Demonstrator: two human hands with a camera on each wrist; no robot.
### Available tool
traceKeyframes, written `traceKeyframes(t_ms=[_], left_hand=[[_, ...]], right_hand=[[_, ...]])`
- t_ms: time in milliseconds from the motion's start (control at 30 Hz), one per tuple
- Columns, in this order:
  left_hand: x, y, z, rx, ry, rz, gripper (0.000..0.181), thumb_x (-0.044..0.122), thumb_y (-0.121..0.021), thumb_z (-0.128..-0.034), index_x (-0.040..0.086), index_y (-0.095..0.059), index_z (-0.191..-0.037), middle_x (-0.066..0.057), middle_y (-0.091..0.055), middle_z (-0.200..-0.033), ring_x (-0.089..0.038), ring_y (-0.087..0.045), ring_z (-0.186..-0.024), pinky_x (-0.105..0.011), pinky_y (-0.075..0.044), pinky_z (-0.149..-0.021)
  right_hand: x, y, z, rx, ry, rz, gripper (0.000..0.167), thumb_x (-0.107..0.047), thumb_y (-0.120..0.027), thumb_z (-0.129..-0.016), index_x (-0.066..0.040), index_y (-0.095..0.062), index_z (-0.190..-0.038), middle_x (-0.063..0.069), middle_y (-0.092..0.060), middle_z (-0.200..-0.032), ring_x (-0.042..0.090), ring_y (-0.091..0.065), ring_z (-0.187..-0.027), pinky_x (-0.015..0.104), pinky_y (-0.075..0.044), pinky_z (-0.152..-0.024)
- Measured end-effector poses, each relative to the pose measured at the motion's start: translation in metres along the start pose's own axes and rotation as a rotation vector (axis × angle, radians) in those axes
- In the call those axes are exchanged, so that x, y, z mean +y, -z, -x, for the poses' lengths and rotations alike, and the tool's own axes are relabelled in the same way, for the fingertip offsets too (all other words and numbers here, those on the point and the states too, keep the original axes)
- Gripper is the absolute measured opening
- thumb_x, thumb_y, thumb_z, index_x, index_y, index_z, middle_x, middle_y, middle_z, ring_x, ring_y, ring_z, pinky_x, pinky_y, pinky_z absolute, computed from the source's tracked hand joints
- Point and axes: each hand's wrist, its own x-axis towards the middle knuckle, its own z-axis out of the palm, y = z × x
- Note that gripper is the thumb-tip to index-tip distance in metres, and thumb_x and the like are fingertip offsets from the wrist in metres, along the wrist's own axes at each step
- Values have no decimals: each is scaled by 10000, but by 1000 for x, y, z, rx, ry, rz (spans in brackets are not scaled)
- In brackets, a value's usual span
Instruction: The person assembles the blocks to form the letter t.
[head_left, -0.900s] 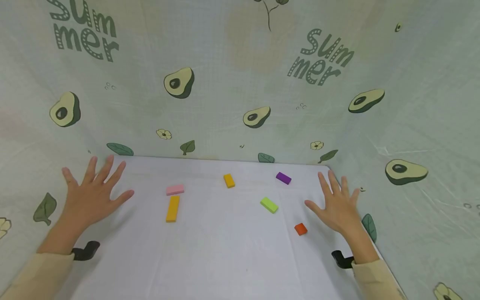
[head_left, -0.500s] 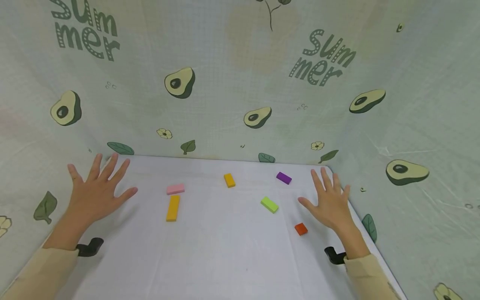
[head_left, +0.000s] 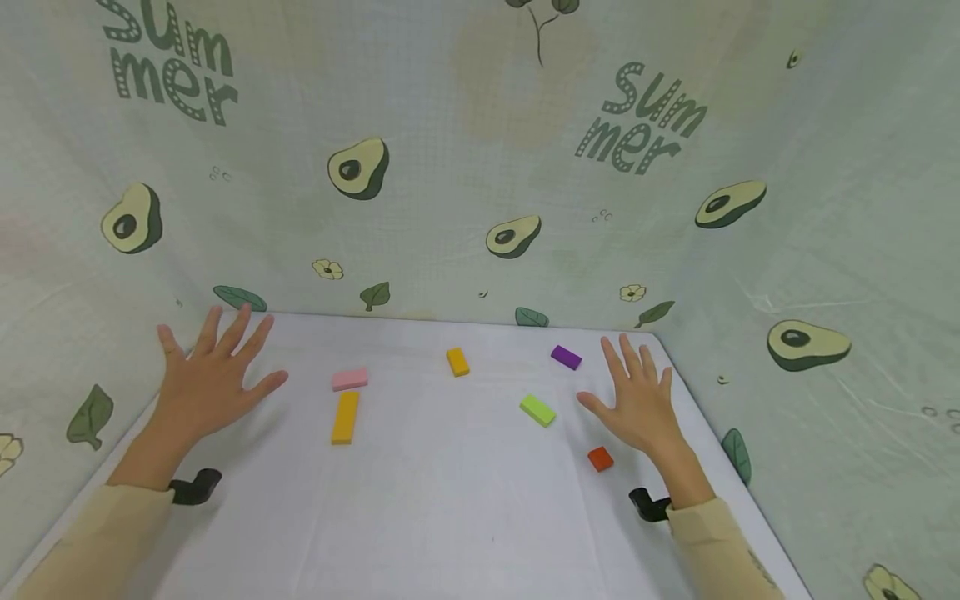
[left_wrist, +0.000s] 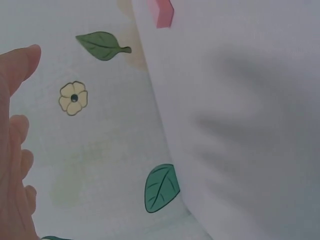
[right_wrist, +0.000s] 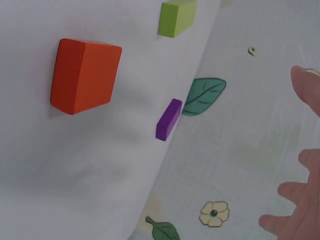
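In the head view my left hand (head_left: 206,390) hovers with fingers spread, left of a pink block (head_left: 349,379) and a long yellow block (head_left: 345,417). My right hand (head_left: 637,404), fingers also spread, is above the table to the right of a green block (head_left: 537,410) and up from an orange block (head_left: 601,458). A purple block (head_left: 566,357) lies further back, and a small yellow block (head_left: 457,362) sits mid-table. Neither hand touches a block. The right wrist view shows the orange block (right_wrist: 85,76) close up; the left wrist view catches the pink block's end (left_wrist: 161,13).
A white cloth covers the table (head_left: 450,517). Behind it and along both sides hangs a pale curtain (head_left: 435,100) printed with avocados, leaves and flowers. Black curved pieces (head_left: 197,487) stick out at both wrists.
Both hands have drifted inward over the table, the left one to the right and the right one to the left. The blocks lie where they were.
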Motion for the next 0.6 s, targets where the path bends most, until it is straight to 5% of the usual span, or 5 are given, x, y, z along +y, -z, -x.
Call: traceKeyframes(t_ms=[600], left_hand=[[12, -18, -15, 3, -6, 70, 970, 598, -637, -982, 182, -159, -1717, -206, -147, -1757, -507, -41, -1605, -861, 99, -1128]], right_hand=[[-14, -16, -12, -59, -8, -97, 1008, -557, -692, -976, -173, -135, -1723, 206, -119, -1767, 542, -131, -1582, 843, -72, -1169]])
